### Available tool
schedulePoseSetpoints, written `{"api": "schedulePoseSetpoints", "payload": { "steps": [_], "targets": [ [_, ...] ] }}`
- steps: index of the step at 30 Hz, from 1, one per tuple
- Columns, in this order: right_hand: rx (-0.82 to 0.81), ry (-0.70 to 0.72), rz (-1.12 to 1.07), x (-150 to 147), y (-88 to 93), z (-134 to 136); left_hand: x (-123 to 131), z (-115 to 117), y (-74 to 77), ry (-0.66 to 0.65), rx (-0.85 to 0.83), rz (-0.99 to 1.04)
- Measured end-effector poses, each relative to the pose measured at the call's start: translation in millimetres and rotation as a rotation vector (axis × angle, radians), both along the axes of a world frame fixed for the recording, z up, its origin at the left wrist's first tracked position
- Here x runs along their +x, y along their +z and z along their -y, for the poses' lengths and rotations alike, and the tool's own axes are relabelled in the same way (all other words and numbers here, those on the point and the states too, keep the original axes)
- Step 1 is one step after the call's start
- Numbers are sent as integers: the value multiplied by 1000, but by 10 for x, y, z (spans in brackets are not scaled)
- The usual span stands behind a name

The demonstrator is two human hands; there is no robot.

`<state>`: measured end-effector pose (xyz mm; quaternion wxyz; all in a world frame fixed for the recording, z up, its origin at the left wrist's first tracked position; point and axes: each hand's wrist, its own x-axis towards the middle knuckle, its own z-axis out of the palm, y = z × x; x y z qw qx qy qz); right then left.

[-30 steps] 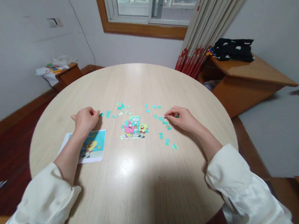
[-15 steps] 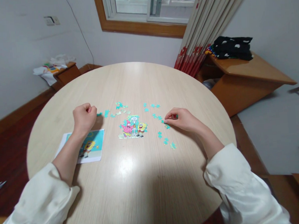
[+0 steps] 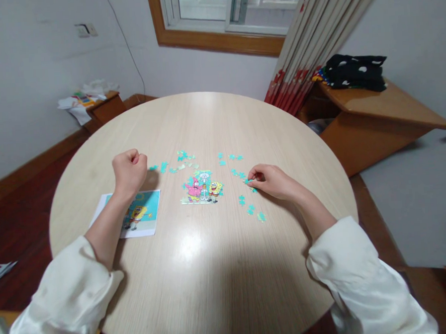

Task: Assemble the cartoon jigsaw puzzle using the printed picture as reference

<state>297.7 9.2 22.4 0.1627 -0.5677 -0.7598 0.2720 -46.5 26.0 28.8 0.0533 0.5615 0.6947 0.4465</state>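
A partly joined jigsaw puzzle [image 3: 201, 189] with cartoon figures lies flat mid-table. My left hand [image 3: 129, 172] is closed in a fist, with nothing showing in it, above the back edge of a printed reference picture [image 3: 146, 212]. That picture, a yellow cartoon figure on turquoise, is partly covered by my left forearm. To the right of the puzzle, my right hand [image 3: 272, 180] pinches a small turquoise puzzle piece [image 3: 248, 182] between thumb and forefinger, low over the table. Several loose turquoise pieces [image 3: 241, 200] lie around these fingertips.
More loose pieces [image 3: 182, 155] lie behind the puzzle, some near my left fist. The round wooden table [image 3: 205, 122] reaches toward the window wall. A wooden cabinet [image 3: 389, 106] with dark cloth [image 3: 355, 71] stands at the right, a small stand with papers [image 3: 90, 99] at the left.
The whole view has shifted slightly, moving the scene to the right. My right fingertips have moved slightly around the loose pieces, staying pinched. My left fist stays closed in about the same place.
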Motion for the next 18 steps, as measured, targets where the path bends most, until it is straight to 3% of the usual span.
{"api": "schedulePoseSetpoints", "payload": {
  "steps": [6,8,11,14,18],
  "targets": [
    [-35,13,-73,-17,17,15,34,62,114,-7,-47,-79],
    [-26,22,-79,-14,14,18,15,177,196,-37,-111,-133],
    [-3,36,-93,-15,6,22,-94,485,254,-145,-349,-352],
    [25,52,-130,-25,-12,22,-261,885,130,-320,-370,-494],
    [78,51,-186,-43,-50,14,-399,1284,-229,-364,-491,-631]
  ]
}}
